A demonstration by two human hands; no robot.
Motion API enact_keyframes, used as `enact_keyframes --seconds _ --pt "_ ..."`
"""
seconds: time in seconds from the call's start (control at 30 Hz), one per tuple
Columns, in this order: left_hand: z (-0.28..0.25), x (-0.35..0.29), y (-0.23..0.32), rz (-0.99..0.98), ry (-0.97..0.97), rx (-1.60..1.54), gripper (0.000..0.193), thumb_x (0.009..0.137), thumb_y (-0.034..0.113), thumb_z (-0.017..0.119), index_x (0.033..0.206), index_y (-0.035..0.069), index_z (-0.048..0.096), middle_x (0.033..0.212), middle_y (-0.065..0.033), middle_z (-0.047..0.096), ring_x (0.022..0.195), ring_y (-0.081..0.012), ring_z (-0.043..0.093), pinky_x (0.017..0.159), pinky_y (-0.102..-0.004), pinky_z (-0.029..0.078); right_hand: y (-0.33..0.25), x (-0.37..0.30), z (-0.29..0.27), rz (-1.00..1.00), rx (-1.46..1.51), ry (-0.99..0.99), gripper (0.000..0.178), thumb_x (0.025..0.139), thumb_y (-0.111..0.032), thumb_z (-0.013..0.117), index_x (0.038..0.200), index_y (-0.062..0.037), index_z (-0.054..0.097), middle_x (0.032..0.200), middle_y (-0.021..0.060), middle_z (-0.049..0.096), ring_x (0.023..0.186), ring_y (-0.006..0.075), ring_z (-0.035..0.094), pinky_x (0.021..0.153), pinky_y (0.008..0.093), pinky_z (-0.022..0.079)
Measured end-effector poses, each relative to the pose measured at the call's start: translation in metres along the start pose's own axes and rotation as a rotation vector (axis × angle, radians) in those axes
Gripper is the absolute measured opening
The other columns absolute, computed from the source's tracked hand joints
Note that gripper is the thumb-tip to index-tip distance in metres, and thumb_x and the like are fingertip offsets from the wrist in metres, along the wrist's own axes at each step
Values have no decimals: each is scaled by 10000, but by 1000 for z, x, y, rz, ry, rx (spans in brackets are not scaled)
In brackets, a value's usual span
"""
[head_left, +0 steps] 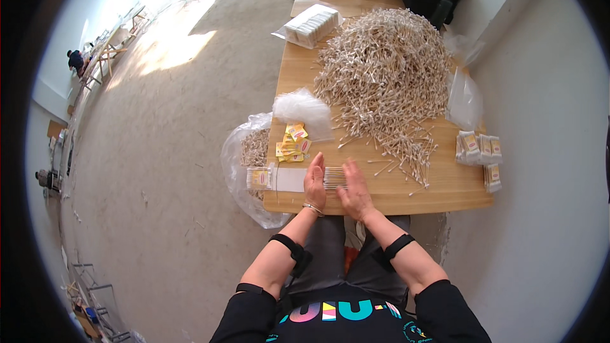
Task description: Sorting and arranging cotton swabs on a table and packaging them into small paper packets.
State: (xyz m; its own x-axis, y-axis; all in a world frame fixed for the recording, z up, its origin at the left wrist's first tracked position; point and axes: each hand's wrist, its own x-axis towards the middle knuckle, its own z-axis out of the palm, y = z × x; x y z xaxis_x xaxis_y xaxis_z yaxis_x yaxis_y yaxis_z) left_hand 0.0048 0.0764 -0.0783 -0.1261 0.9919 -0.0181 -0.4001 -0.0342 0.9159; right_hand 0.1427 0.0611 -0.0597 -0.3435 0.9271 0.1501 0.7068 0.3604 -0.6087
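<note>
A row of cotton swabs (335, 178) lies side by side near the table's front edge, between my two hands. My left hand (314, 181) stands on its edge at the row's left end, fingers stretched out and together. At the right end is my right hand (356, 189), fingers extended and slightly blurred. Whether the palms touch the swab tips I cannot tell. To the left of my left hand is a flat white strip (290, 180). A clear pack of swabs with a yellow card (258, 178) sits at the strip's far left end, over the table's edge.
A large heap of loose cotton swabs (387, 57) spreads toward me. Yellow cards (293, 144) and clear plastic bags (302, 108) lie at the left. Filled packs (478, 148) stand at the right, near the wall. A plastic sack of swabs (238, 152) is beside the table (381, 200).
</note>
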Motion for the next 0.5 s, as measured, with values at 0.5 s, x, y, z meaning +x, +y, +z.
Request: enact_keyframes --seconds 0.5 --pt "-4 0 -5 66 35 28 569 986 370 378 1363 -55 338 1390 -207 377 1302 -261 359 1087 -342 272 -7 22 12 56 432 254 609 924 -252 426 1400 71 224 1474 239 203 1387 349 166 1130 392 136"
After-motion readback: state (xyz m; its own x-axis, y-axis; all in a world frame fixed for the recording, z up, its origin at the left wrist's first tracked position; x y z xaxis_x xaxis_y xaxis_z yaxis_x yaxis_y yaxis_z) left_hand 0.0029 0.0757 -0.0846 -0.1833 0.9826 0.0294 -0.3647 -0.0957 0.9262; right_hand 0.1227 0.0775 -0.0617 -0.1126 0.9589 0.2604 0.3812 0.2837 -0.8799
